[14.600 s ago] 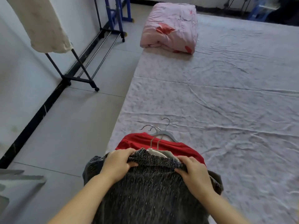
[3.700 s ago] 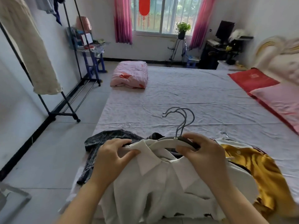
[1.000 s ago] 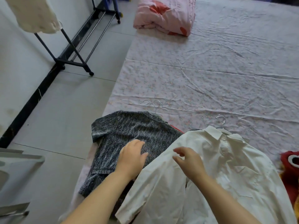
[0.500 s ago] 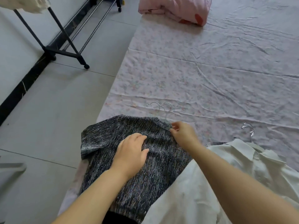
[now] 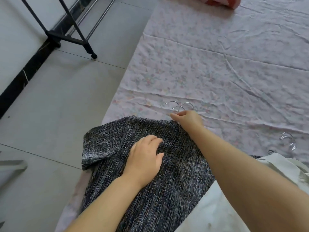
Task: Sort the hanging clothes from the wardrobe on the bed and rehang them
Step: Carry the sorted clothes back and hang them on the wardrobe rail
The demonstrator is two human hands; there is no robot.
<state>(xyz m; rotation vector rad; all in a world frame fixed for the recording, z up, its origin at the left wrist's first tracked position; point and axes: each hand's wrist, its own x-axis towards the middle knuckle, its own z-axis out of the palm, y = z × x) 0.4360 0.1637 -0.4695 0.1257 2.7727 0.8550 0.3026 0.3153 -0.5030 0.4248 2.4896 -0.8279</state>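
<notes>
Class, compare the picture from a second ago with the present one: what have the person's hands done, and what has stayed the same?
The right hand left the white shirt and reached forward across the dark knit top to the hanger hooks at its neck, which it now pinches. The left hand stayed flat on that top; both garments stayed on the bed.
</notes>
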